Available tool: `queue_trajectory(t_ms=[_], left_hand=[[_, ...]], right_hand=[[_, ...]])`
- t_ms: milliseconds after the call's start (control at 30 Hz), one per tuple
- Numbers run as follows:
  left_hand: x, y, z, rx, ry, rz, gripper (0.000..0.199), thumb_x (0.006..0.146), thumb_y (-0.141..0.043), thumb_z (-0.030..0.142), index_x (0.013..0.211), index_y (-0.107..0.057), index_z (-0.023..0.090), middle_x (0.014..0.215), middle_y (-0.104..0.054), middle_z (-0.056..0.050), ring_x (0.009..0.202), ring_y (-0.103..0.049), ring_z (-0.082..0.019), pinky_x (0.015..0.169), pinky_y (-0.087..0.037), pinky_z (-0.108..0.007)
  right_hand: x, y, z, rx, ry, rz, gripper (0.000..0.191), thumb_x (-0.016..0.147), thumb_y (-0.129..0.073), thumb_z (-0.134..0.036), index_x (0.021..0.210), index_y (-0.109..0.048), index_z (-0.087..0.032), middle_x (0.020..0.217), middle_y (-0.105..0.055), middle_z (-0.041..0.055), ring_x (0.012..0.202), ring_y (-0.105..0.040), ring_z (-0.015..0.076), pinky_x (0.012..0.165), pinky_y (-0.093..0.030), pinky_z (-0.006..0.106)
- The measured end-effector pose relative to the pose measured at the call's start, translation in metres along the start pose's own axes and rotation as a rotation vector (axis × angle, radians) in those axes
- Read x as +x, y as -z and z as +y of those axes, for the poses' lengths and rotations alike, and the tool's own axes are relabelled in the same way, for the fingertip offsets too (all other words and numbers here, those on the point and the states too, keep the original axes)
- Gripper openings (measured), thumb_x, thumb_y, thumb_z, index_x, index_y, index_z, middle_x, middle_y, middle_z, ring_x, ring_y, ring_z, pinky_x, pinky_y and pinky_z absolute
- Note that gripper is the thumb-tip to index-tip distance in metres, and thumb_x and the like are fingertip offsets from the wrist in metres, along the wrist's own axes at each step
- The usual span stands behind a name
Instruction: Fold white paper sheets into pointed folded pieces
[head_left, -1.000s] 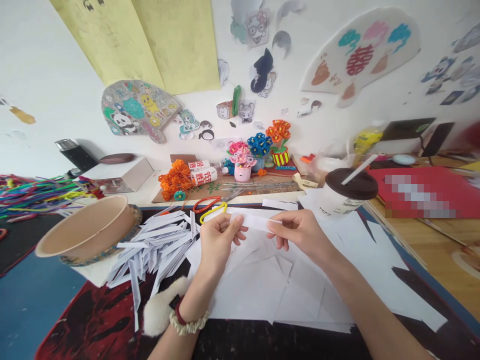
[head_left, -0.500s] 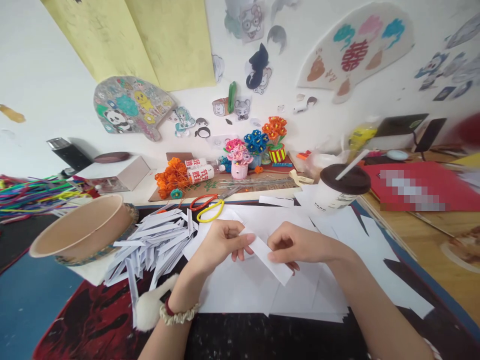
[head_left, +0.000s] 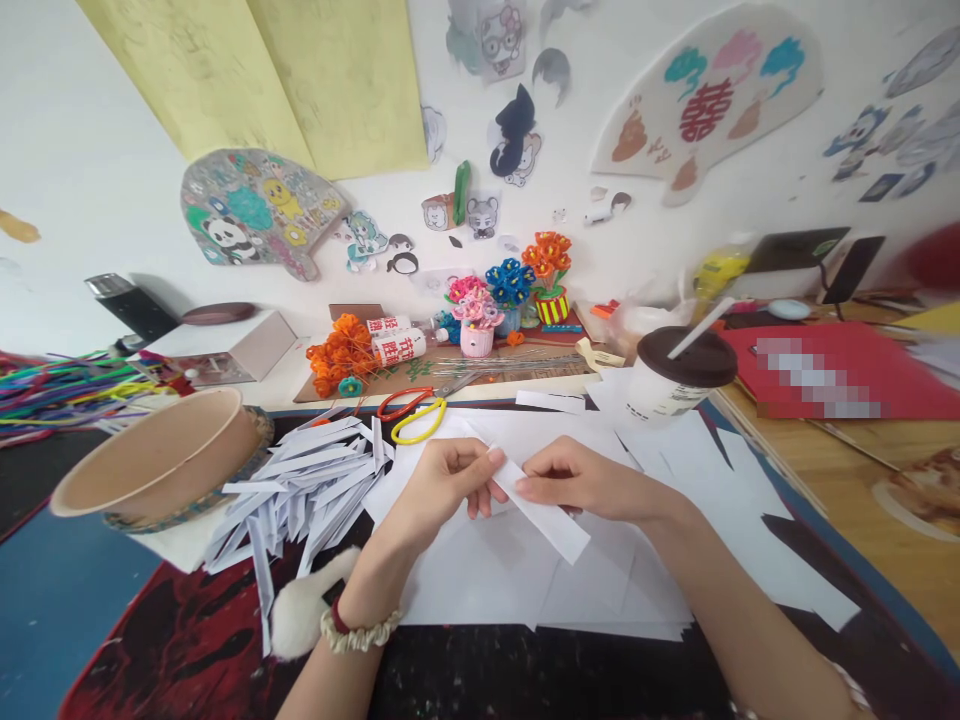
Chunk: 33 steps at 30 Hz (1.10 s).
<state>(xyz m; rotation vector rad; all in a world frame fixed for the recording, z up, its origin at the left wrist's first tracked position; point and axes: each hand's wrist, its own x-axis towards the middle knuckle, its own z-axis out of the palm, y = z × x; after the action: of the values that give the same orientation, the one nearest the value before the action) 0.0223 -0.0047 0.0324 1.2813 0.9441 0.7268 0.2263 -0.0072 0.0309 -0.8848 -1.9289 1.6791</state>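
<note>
White paper strip (head_left: 553, 526) is over loose sheets (head_left: 480, 590), long axis diagonal, free end pointing to the near right; left hand (head_left: 450, 482) pinches its far end; right hand (head_left: 581, 480) pinches its middle.

1 head-worn view, forward and down

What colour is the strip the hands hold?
The strip is white, shown in the head view.

Left hand (head_left: 447, 482) and right hand (head_left: 579, 480) pinch near each other.
</note>
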Motion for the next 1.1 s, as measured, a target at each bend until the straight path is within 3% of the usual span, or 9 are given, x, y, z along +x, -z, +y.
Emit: queue_trajectory(t_ms=[267, 433, 633, 867, 1100], left_hand=[[0.003, -0.002, -0.002, 0.001, -0.013, 0.089, 0.041, 0.075, -0.070, 0.049, 0.060, -0.056, 0.014, 0.052, -0.064, -0.003, 0.036, -0.050, -0.007, 0.033, -0.033, -0.016], [0.003, -0.006, 0.001, 0.008, -0.052, 0.120, 0.048, 0.082, -0.060, 0.056, 0.061, -0.058, 0.013, 0.051, -0.062, -0.003, 0.040, -0.053, -0.008, 0.038, -0.038, -0.017], [0.004, -0.005, -0.001, -0.111, -0.012, 0.167, 0.043, 0.076, -0.069, 0.051, 0.061, -0.058, 0.013, 0.053, -0.060, -0.001, 0.042, -0.051, -0.006, 0.039, -0.034, -0.017], [-0.002, -0.011, 0.003, -0.071, 0.006, 0.054, 0.044, 0.081, -0.063, 0.051, 0.059, -0.054, 0.014, 0.050, -0.054, 0.001, 0.041, -0.043, -0.005, 0.041, -0.027, -0.019], [-0.002, -0.018, -0.001, -0.064, -0.092, 0.200, 0.041, 0.078, -0.068, 0.041, 0.056, -0.045, 0.016, 0.045, -0.046, 0.006, 0.041, -0.030, -0.004, 0.042, -0.019, -0.020]], right_hand=[[0.001, -0.001, -0.001, -0.080, -0.018, 0.015, 0.050, 0.092, -0.051, -0.048, 0.054, -0.035, -0.019, 0.049, -0.033, -0.0075, 0.044, -0.027, 0.0060, 0.042, -0.019, 0.024], [0.001, -0.003, -0.002, -0.106, -0.024, 0.089, 0.049, 0.094, -0.048, -0.045, 0.054, -0.039, -0.018, 0.048, -0.036, -0.0068, 0.045, -0.029, 0.0064, 0.044, -0.022, 0.024], [0.004, -0.008, 0.001, -0.075, 0.006, 0.127, 0.049, 0.095, -0.046, -0.045, 0.056, -0.036, -0.019, 0.050, -0.033, -0.0073, 0.046, -0.027, 0.0065, 0.044, -0.021, 0.024], [0.004, -0.009, 0.000, -0.064, 0.049, 0.182, 0.049, 0.096, -0.044, -0.047, 0.057, -0.034, -0.019, 0.051, -0.030, -0.0074, 0.047, -0.026, 0.0073, 0.044, -0.021, 0.024], [0.005, -0.013, 0.002, -0.066, 0.046, 0.212, 0.050, 0.095, -0.043, -0.050, 0.057, -0.031, -0.020, 0.051, -0.029, -0.0072, 0.047, -0.026, 0.0078, 0.045, -0.020, 0.025]])
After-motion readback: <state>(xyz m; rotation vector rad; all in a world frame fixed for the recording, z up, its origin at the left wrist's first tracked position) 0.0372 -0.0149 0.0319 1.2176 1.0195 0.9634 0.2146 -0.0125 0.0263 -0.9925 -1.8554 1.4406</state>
